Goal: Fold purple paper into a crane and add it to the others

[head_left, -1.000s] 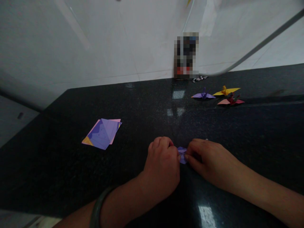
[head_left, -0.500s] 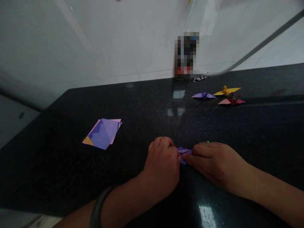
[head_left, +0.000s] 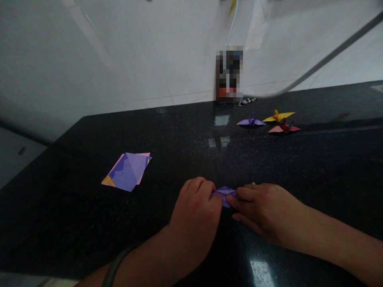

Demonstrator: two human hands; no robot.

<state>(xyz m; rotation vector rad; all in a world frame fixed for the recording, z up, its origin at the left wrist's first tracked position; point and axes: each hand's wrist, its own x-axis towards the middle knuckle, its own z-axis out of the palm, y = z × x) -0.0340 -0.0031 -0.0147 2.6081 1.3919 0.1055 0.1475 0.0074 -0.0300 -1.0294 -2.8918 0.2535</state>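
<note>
A small folded piece of purple origami paper (head_left: 225,191) lies on the dark countertop between my two hands. My left hand (head_left: 196,211) is closed over its left end, fingers curled and pressed to it. On the right end, my right hand (head_left: 263,209) grips the paper, with a fingertip lying across its near side; a ring sits on one finger. Both ends of the paper are covered by my fingers, so only the creased middle shows. To the left rests a loose stack of purple and pink paper sheets (head_left: 128,171) with orange-yellow corners.
Three paper cranes stand at the back right: a purple crane (head_left: 251,121), a yellow crane (head_left: 278,116) and a red-pink crane (head_left: 284,127). Behind them a pixelated upright object (head_left: 229,75) leans at the white wall (head_left: 119,52), near a grey cable (head_left: 317,65).
My left hand has shifted left along the purple paper, so more of its middle shows between my hands. The whole view has moved slightly.
</note>
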